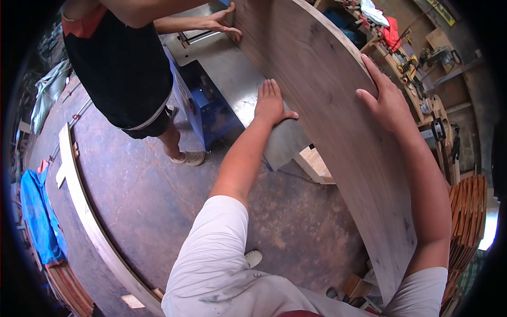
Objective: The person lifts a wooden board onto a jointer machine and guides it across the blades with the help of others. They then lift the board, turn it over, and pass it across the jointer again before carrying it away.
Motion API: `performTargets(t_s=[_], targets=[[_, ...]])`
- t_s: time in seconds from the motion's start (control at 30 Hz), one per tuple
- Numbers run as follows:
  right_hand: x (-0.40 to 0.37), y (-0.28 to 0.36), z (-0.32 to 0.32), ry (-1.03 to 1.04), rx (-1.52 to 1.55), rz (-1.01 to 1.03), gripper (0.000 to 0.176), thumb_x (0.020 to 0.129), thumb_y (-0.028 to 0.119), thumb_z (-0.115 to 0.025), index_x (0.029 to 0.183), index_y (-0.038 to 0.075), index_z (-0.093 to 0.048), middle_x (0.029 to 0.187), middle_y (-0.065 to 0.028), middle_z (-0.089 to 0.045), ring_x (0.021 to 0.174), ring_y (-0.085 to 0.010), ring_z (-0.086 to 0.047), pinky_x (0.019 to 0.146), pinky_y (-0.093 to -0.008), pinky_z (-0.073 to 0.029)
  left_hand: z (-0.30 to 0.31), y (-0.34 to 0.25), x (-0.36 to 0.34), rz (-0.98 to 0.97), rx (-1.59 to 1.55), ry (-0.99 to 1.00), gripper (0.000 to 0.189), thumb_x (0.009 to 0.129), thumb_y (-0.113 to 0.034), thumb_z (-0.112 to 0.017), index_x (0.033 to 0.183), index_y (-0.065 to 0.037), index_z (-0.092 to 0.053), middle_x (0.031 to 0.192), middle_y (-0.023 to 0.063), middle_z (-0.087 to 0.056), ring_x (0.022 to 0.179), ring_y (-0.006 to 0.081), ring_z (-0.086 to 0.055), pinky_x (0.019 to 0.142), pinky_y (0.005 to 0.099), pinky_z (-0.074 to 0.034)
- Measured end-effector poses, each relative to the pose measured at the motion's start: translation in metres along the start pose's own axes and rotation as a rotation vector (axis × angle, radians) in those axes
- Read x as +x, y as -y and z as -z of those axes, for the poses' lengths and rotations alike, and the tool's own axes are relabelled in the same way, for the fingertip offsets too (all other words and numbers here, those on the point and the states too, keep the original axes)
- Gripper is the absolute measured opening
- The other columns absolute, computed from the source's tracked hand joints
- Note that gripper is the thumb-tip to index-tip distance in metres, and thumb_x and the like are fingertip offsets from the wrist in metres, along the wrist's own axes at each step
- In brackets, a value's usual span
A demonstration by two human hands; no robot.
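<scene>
A long, wide dark-brown wooden board (327, 100) stands on edge, running from the top centre to the lower right. My right hand (388, 98) grips its upper edge, thumb against the face and fingers along the rim. Lying flat with fingers stretched out, my left hand (271, 103) rests on the grey metal tabletop (214, 55) of a blue machine. Its thumb reaches the board's lower edge. At the far end, another person's hand (224, 24) is against the board.
The other person (121, 68) stands beside the blue machine cabinet (187, 105). A long pale strip (90, 216) lies on the floor at left. Tools and wood crowd a bench (406, 68) at right, near stacked wooden slats (467, 211). A light wooden box (314, 164) sits under the board.
</scene>
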State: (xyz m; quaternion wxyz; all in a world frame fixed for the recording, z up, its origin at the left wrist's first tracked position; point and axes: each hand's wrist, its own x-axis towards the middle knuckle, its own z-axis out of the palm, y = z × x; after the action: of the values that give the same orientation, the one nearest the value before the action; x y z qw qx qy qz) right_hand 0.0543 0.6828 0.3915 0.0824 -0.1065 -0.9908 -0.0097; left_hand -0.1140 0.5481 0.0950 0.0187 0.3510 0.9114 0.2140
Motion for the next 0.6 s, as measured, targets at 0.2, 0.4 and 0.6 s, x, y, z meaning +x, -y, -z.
performTargets(t_s=[0.2, 0.4, 0.6], targets=[[0.001, -0.003, -0.002, 0.006, 0.008, -0.008, 0.076, 0.092, 0.029, -0.069, 0.158, 0.029, -0.03, 0.125, -0.0214, -0.062, 0.117, -0.04, -0.06, 0.099, -0.0475, -0.048, -0.001, -0.001, 0.0, -0.003, 0.014, -0.01, 0.145, 0.065, -0.082, -0.069, 0.151, 0.019, -0.01, 0.159, 0.0355, -0.023, 0.153, 0.0419, -0.017, 0.125, 0.0474, -0.013], [0.005, -0.016, -0.009, -0.053, 0.008, 0.058, 0.074, 0.092, 0.031, -0.069, 0.157, 0.031, -0.032, 0.13, -0.0213, -0.061, 0.122, -0.0388, -0.059, 0.1, -0.0471, -0.048, -0.007, 0.002, 0.002, -0.012, 0.028, -0.06, 0.146, 0.064, -0.084, -0.067, 0.15, 0.02, -0.012, 0.157, 0.0367, -0.024, 0.152, 0.0431, -0.019, 0.125, 0.0481, -0.015], [0.004, -0.017, -0.011, -0.087, -0.007, 0.086, 0.073, 0.093, 0.033, -0.069, 0.156, 0.031, -0.034, 0.131, -0.0203, -0.061, 0.121, -0.038, -0.059, 0.1, -0.0465, -0.048, -0.006, 0.001, 0.003, -0.016, 0.059, -0.065, 0.147, 0.063, -0.085, -0.066, 0.15, 0.021, -0.013, 0.157, 0.0372, -0.025, 0.151, 0.0436, -0.02, 0.124, 0.0483, -0.016]])
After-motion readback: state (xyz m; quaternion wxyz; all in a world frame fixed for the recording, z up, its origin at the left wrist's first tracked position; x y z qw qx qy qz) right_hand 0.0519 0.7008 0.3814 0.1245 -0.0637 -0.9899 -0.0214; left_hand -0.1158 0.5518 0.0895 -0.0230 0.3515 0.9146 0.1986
